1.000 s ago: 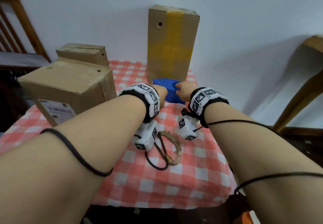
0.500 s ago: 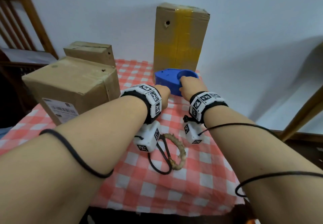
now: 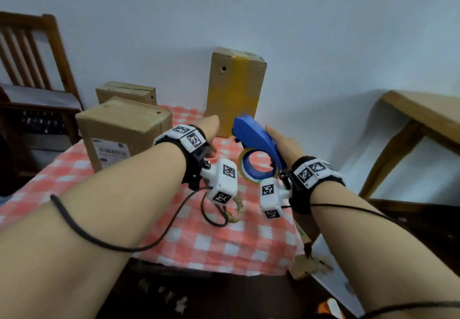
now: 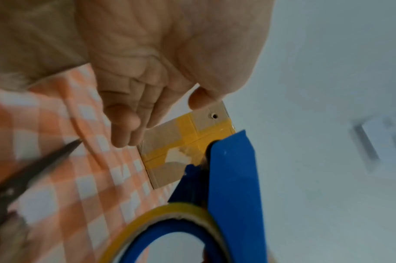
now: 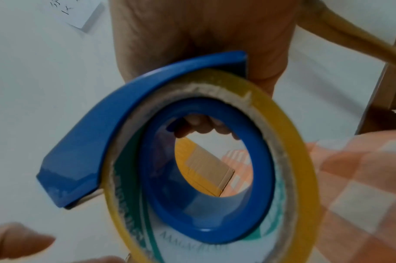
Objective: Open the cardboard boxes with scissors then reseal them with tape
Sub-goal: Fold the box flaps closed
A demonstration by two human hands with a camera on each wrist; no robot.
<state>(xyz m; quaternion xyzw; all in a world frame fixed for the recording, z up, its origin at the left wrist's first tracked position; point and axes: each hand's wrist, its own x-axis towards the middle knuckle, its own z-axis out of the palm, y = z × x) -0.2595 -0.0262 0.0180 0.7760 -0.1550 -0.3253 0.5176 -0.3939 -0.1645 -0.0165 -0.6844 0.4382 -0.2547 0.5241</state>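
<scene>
The right hand point(image 3: 282, 147) has lifted the blue tape dispenser point(image 3: 256, 137) off the checked tablecloth point(image 3: 224, 239); half a second ago it still sat flat on the cloth in front of the tall box, with both hands on it. Now the dispenser is tilted up in the air, its pointed end toward the tall taped box point(image 3: 236, 89), and the roll of yellow tape point(image 3: 242, 166) hangs on its blue core below the palm. In the right wrist view the fingers point(image 5: 203, 124) curl through the core of the roll, so this hand grips the dispenser. The left hand point(image 3: 209, 132) has let go and come away to the left; it now holds nothing, and in the left wrist view its fingers point(image 4: 127, 121) hang loosely bent above the cloth, just beside the dispenser's nose. The tall box stands upright at the far edge of the table against the wall, with a yellow tape strip down its front and over its top, as before. The scissors point(image 3: 219, 215) lie on the cloth below the left wrist, handles toward the person, where they lay earlier. Two more cardboard boxes sit at the left of the table: a large box point(image 3: 124, 129) with a shipping label on its near face, and a smaller box point(image 3: 125, 92) behind it. A wooden chair point(image 3: 32, 52) stands at far left and a wooden table point(image 3: 423, 117) at right.
</scene>
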